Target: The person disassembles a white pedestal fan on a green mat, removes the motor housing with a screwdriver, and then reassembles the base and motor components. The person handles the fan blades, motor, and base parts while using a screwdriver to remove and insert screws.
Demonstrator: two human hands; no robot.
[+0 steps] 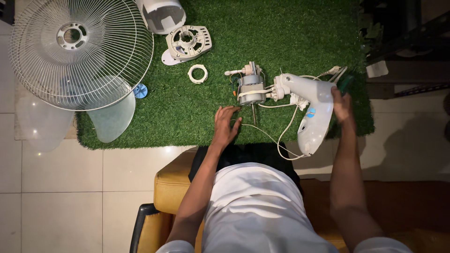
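Head view: you're sitting on a tan seat (171, 185) over pale floor tiles (61, 187), with a green turf mat (290, 37) in front. Your left hand (226, 125) lies flat and loose on the turf just below the motor (251, 88). Your right hand (341, 106) grips the white neck (315, 110). The grille (79, 51) sits far left.

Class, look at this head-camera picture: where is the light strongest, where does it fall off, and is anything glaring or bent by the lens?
Head view: light is strongest on the green mat and the white fan neck housing by the right hand; the right edge falls into darkness; a faint glare spot sits on the floor tile; the wire fan guard looks stretched toward the corner; the left hand is sharp.
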